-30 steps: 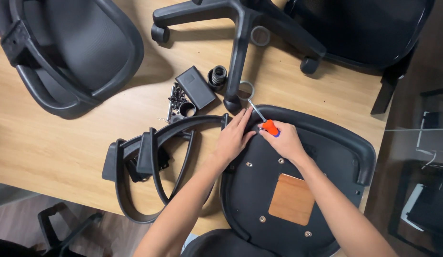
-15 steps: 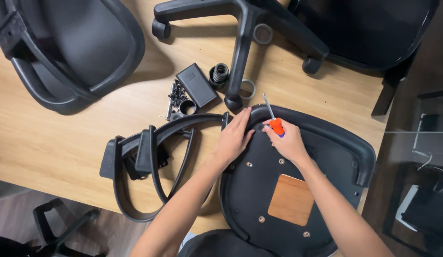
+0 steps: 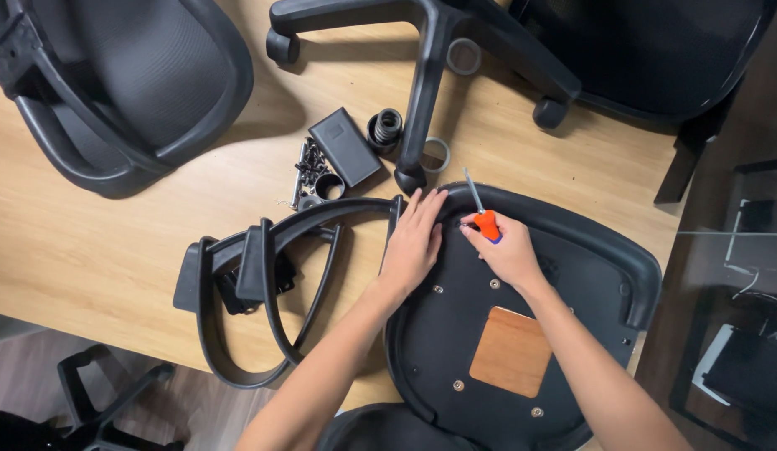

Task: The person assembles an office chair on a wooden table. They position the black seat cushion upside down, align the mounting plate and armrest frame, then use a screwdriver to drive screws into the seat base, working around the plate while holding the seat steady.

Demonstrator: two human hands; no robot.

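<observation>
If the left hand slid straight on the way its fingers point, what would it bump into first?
Probably the foot of the star base. The left hand lies flat on the seat, fingers pointing up and slightly right, and that leg's end sits just past the fingertips. Depth is hard to judge.

Looks like an office or assembly room: light wooden table point(image 3: 113, 276) covered in office-chair parts, with a mesh backrest point(image 3: 129, 75) at its far left, a wheeled star base point(image 3: 430, 50) at its far edge, and loose screws point(image 3: 309, 171) mid-table.
</observation>
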